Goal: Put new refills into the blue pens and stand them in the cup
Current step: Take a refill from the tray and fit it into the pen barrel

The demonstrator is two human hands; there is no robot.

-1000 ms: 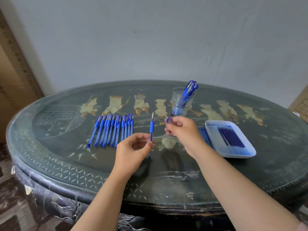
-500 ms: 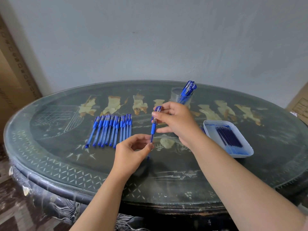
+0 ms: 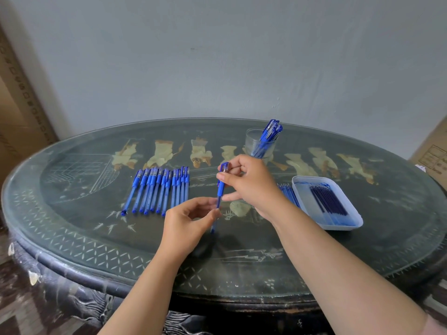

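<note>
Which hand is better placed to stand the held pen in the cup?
Probably the right. The right hand grips the pen at its upper end, and the cup stands just behind that hand. The left hand pinches the lower barrel, farther from the cup.

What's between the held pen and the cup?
Nothing visible. The pen is up off the table, its cap end in the right grip. The cup stands just beyond that grip, with no object between. The pens already in it lean right, so the left of its mouth is free.
</note>
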